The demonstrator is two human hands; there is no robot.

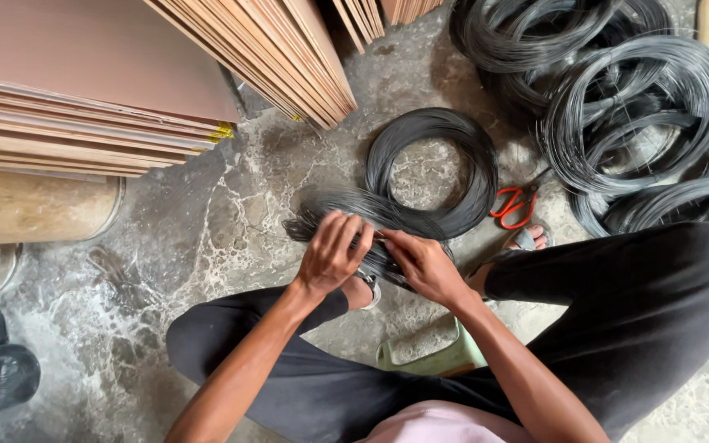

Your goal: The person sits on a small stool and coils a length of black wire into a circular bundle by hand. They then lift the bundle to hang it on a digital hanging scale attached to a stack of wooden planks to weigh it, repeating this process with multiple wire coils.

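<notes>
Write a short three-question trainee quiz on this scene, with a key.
1. True or false: both the left hand and the right hand rest on the bundle of dark wire.
2. What colour are the handles of the scissors on the floor? A) blue B) red-orange C) green
3. Fill in: the single coil of wire lies flat on the ____ floor, between the stacked boards and the pile of larger coils.

Key:
1. True
2. B
3. stone (a mottled grey surface)
</notes>
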